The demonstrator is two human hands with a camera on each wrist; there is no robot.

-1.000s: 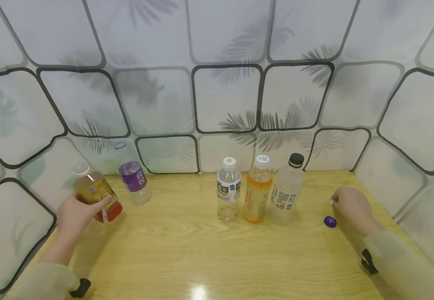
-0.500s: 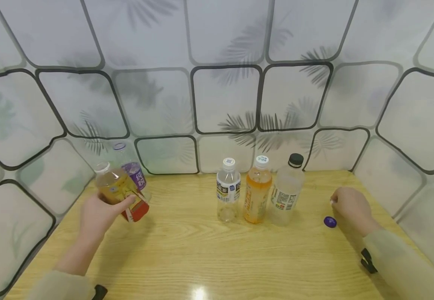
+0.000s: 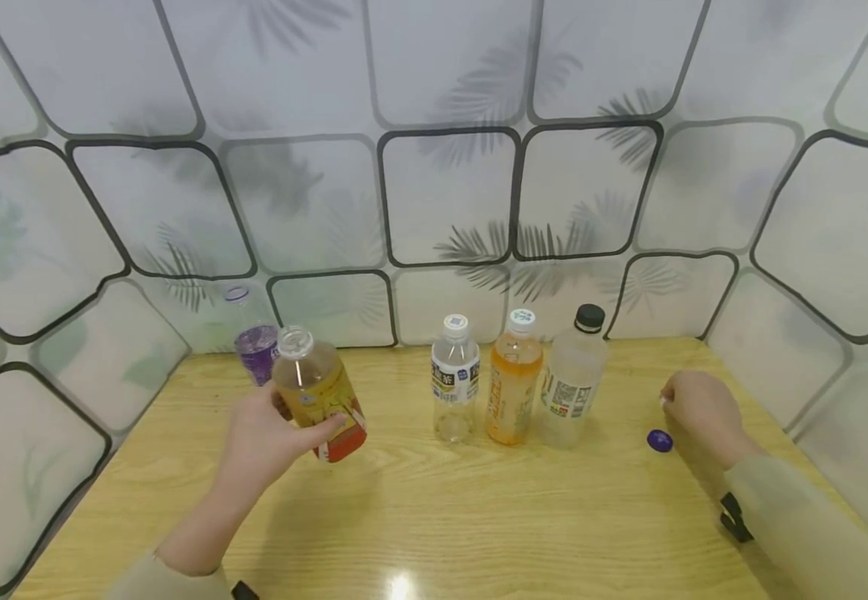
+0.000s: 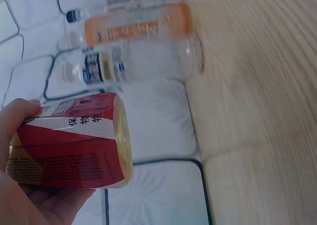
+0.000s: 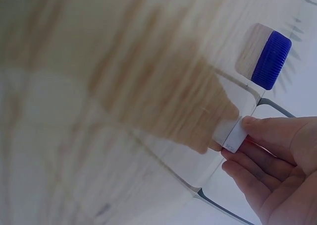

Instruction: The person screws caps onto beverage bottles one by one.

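My left hand grips a bottle with a yellow and red label, its mouth uncapped, tilted and raised off the table. The left wrist view shows the base end of this bottle, with thumb and fingers around it. At the right side of the table, my right hand pinches a small white bottle cap at the tabletop. Close by lies a purple cap, which looks blue in the right wrist view. Behind the held bottle stands an uncapped bottle with a purple label, partly hidden.
Three capped bottles stand in a row right of centre: a clear one with a white and blue label, an orange-labelled one and a black-capped one. A patterned backdrop encloses the back and sides of the wooden table.
My left hand has carried the yellow and red bottle rightward from the left edge, past the front of the purple-labelled bottle. My right hand has stayed in place.
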